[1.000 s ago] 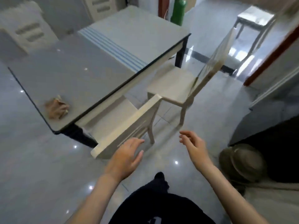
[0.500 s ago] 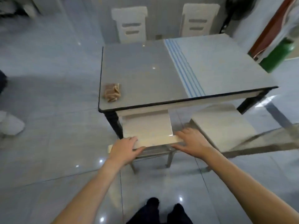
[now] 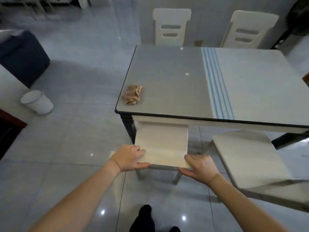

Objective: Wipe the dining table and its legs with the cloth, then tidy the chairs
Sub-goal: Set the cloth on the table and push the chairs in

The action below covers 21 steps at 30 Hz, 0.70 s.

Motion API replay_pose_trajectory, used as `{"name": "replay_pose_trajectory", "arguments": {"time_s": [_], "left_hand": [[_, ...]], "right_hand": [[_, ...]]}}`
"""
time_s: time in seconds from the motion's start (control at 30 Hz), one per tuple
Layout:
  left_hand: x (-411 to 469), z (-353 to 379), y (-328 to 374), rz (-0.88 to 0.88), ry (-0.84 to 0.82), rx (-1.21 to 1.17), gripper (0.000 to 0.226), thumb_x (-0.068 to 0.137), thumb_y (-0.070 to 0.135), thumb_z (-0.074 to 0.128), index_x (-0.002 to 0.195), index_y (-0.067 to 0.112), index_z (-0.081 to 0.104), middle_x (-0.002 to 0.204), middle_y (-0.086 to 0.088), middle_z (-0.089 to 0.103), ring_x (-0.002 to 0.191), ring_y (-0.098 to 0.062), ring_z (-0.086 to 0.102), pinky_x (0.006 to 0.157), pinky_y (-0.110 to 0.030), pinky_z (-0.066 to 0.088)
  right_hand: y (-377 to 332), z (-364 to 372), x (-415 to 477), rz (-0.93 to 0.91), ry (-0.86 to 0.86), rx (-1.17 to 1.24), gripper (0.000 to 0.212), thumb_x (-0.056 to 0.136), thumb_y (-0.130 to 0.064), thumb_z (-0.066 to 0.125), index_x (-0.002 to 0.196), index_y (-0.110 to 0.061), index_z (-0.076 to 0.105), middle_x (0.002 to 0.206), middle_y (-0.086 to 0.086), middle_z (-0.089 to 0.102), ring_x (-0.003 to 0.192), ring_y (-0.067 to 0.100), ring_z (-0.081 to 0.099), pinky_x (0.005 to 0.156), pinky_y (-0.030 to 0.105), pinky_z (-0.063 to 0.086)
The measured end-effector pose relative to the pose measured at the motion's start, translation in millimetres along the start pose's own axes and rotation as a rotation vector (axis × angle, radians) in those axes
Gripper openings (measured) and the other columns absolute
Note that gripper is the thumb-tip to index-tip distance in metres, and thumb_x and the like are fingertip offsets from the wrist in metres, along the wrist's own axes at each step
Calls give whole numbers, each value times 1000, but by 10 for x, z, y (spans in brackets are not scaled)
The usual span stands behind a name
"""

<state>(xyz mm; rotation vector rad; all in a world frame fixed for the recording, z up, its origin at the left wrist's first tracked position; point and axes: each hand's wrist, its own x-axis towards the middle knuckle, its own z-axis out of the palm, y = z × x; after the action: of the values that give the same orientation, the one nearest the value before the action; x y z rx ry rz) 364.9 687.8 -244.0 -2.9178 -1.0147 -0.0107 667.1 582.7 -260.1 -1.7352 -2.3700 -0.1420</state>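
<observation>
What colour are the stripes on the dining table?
Blue stripes on the grey dining table, clearest in the head view.

Bare forearms [image 3: 83,195]; dark trousers [image 3: 139,223], black footwear [image 3: 145,209] (shoe or sock unclear)

Single head-worn cam, wide-angle, at standing height, pitched forward and steeply down: the person's own shoe [image 3: 145,215] shows at bottom centre. It faces across the near long edge of the dining table [image 3: 175,76] toward the far wall, with the far-left chair [image 3: 171,29] and far-right chair [image 3: 250,32] at the top. Close range below: forearms enter from the bottom edge, with the left hand [image 3: 129,158] and right hand [image 3: 199,166] gripping the near chair [image 3: 162,143] mid-frame. The table's right end is cropped.
</observation>
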Motion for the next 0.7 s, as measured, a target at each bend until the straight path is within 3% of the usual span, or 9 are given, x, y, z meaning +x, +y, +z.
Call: {"name": "replay_pose_trajectory", "arguments": {"time_s": [0.1, 0.27, 0.4, 0.57, 0.7], "left_hand": [[66, 49, -71, 2, 32, -6, 64, 84, 76, 22, 66, 23, 55, 57, 5, 54, 50, -17, 55, 43, -20, 37], [257, 14, -168, 7, 99, -4, 69, 84, 74, 15, 65, 23, 57, 55, 7, 54, 47, -15, 56, 42, -17, 27], [458, -10, -278, 1, 84, -13, 66, 84, 75, 17, 62, 25, 54, 53, 7, 52, 45, -13, 53, 43, -17, 13], [680, -10, -412, 11, 72, -19, 61, 83, 74, 26, 59, 24, 53, 52, 7, 50, 45, -12, 51, 44, -15, 4], [843, 23, -552, 37, 47, -16, 61, 87, 71, 20, 64, 26, 53, 57, 10, 53, 49, -11, 52, 46, -19, 19]], "right_hand": [[50, 65, 58, 18, 87, 31, 67, 90, -68, 24, 66, -15, 56, 49, -1, 54, 38, 22, 52, 32, 26, 31], [172, 94, 227, 36, 86, 18, 67, 89, -69, 27, 65, -14, 57, 49, 1, 55, 39, 23, 54, 33, 25, 29], [323, 149, 405, 32, 116, 24, 58, 86, -66, 41, 65, -14, 55, 48, 0, 54, 39, 23, 53, 32, 27, 33], [470, 152, 617, -10, 200, 38, 63, 90, -65, 32, 64, -13, 55, 48, 0, 53, 36, 20, 49, 32, 24, 31], [554, 165, 774, -16, 187, 18, 56, 89, -62, 39, 65, -14, 55, 47, -2, 52, 36, 18, 48, 33, 23, 30]]}}
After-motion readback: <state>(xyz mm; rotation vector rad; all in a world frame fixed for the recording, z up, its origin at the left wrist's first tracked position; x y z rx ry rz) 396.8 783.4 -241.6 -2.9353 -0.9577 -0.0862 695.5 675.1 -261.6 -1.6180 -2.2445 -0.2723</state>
